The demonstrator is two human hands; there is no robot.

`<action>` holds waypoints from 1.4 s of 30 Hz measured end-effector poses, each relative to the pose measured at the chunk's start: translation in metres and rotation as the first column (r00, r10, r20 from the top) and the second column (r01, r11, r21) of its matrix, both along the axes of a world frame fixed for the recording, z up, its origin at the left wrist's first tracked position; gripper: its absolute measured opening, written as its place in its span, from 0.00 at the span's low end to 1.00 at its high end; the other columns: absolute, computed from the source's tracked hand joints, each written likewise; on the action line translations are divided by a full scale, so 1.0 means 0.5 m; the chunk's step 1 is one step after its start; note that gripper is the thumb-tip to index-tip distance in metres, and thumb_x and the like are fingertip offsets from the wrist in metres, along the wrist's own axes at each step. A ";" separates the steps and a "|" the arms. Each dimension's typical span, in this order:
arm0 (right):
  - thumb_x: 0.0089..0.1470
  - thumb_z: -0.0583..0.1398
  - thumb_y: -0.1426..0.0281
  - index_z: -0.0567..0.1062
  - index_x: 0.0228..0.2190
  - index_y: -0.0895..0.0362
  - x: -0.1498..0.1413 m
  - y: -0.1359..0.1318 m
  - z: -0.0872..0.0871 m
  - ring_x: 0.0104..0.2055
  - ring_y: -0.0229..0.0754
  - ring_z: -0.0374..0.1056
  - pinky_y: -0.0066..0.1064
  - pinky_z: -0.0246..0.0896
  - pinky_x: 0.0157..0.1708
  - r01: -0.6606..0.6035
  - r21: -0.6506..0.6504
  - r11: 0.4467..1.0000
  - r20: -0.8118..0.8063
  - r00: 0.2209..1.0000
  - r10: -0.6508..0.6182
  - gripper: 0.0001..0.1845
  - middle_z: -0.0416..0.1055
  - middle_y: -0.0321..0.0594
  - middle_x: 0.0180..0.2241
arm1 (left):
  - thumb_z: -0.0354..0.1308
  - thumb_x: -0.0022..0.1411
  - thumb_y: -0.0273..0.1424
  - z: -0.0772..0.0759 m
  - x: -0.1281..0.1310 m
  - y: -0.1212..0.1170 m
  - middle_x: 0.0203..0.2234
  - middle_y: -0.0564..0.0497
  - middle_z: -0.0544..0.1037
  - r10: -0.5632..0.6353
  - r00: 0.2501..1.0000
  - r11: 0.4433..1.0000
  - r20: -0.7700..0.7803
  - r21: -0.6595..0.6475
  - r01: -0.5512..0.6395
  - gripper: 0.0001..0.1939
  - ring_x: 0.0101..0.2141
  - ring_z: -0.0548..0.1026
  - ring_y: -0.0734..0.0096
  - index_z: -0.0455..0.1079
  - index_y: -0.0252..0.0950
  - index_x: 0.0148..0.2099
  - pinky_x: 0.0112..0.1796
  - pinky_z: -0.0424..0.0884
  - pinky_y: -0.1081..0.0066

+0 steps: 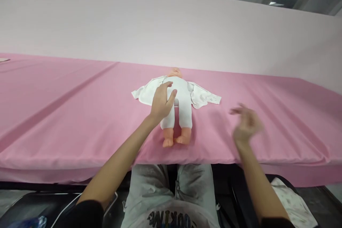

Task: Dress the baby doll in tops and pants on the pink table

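Note:
A baby doll (184,110) lies on the pink cloth, its bare feet towards me and its head at the far side. Its body and legs are white. A small white garment (201,96) spreads out to both sides of its torso, sleeves pointing outward. My left hand (162,101) is over the left side of the doll's torso, fingers stretched and thumb apart, holding nothing; whether it touches the doll I cannot tell. Off to the right, apart from the doll, my right hand (247,124) is above the cloth. Motion smears its fingers.
Pink cloth (66,114) with creases covers the table. Behind it stands a white wall panel (160,25) with dark glass above. A light patterned cloth (292,203) lies low at the right, below the table edge. A pale flat item (4,59) is at the far left.

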State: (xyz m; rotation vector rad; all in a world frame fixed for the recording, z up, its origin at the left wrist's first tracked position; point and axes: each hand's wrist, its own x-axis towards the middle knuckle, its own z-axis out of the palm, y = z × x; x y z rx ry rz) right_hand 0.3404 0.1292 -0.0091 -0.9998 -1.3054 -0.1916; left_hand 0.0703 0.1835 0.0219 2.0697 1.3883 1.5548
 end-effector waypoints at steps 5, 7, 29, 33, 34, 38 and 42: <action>0.60 0.49 0.71 0.73 0.37 0.59 -0.283 0.194 0.038 0.43 0.40 0.69 0.36 0.60 0.53 -0.383 -0.432 0.816 0.329 0.776 0.538 0.14 0.74 0.40 0.38 | 0.41 0.68 0.35 -0.072 -0.016 0.152 0.65 0.42 0.55 0.024 0.921 0.958 -0.389 -0.255 -0.133 0.25 0.65 0.50 0.54 0.55 0.34 0.64 0.61 0.45 0.44; 0.59 0.49 0.76 0.72 0.41 0.63 -0.350 0.262 0.042 0.47 0.41 0.67 0.34 0.58 0.53 -0.311 -0.557 0.770 0.400 0.712 0.577 0.15 0.72 0.43 0.43 | 0.38 0.67 0.32 -0.086 -0.041 0.168 0.64 0.43 0.58 0.050 0.912 0.948 -0.407 -0.267 -0.171 0.24 0.65 0.52 0.55 0.56 0.35 0.64 0.61 0.44 0.42; 0.55 0.56 0.81 0.68 0.48 0.70 -0.527 0.401 0.002 0.53 0.55 0.63 0.42 0.53 0.54 0.269 -0.564 0.781 0.737 0.590 0.329 0.18 0.71 0.60 0.47 | 0.57 0.56 0.30 -0.153 -0.152 0.202 0.58 0.34 0.62 0.559 0.797 0.714 -0.230 -0.355 -0.603 0.31 0.57 0.62 0.47 0.56 0.32 0.61 0.55 0.59 0.53; 0.54 0.56 0.82 0.67 0.49 0.65 -0.515 0.400 0.007 0.51 0.50 0.67 0.38 0.55 0.53 0.250 -0.573 0.780 0.746 0.552 0.372 0.19 0.73 0.53 0.45 | 0.57 0.50 0.22 -0.153 -0.166 0.212 0.41 0.43 0.73 0.506 0.840 0.807 0.196 -0.451 -0.381 0.17 0.48 0.70 0.54 0.67 0.35 0.44 0.49 0.65 0.60; 0.55 0.55 0.82 0.66 0.49 0.63 -0.514 0.400 0.009 0.50 0.48 0.68 0.36 0.56 0.52 0.243 -0.585 0.774 0.736 0.560 0.381 0.19 0.74 0.51 0.45 | 0.57 0.48 0.21 -0.151 -0.165 0.213 0.32 0.47 0.73 0.477 0.821 0.835 0.315 -0.455 -0.311 0.10 0.43 0.72 0.56 0.67 0.36 0.35 0.46 0.67 0.62; 0.59 0.50 0.81 0.64 0.51 0.60 -0.519 0.402 0.013 0.46 0.46 0.70 0.31 0.61 0.42 0.238 -0.651 0.721 0.637 0.689 0.347 0.19 0.74 0.47 0.44 | 0.51 0.45 0.20 -0.133 -0.145 0.215 0.15 0.55 0.58 0.391 0.716 0.893 0.579 -0.426 -0.143 0.12 0.24 0.66 0.70 0.52 0.38 0.19 0.29 0.65 0.71; 0.60 0.46 0.82 0.60 0.53 0.66 -0.528 0.410 0.016 0.45 0.45 0.71 0.30 0.62 0.39 0.259 -0.667 0.699 0.565 0.788 0.246 0.20 0.73 0.51 0.43 | 0.46 0.39 0.20 -0.103 -0.125 0.214 0.17 0.55 0.61 0.281 0.550 0.944 0.787 -0.330 -0.011 0.08 0.21 0.63 0.77 0.50 0.37 0.21 0.26 0.64 0.74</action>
